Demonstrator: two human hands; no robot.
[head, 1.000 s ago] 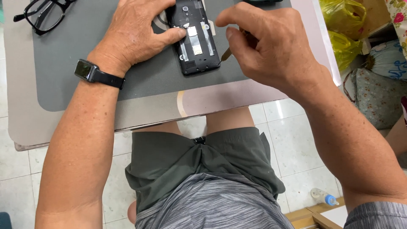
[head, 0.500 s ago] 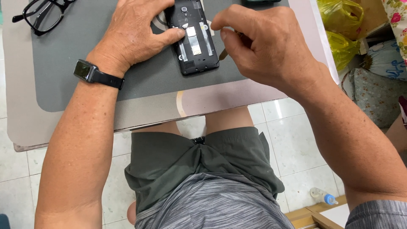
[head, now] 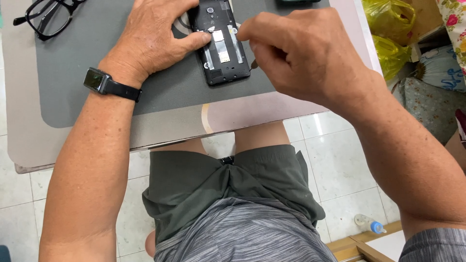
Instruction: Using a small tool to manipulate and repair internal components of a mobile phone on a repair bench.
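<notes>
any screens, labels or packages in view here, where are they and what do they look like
Smartwatch screen: left wrist, small dark rectangle, black strap.
Opened phone: on the grey mat under the left hand, black, back off, silver label strips inside.
Yellow plastic bags: top right, crumpled.
Small bottle: floor, clear, blue cap.

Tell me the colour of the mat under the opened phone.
Dark grey. The mat under the phone shows best in the head view.

Two crumpled yellow plastic bags lie at upper right, beside the table's edge (one above the other). On the left wrist, a small rectangular black smartwatch screen shows dark, tilted.
</notes>
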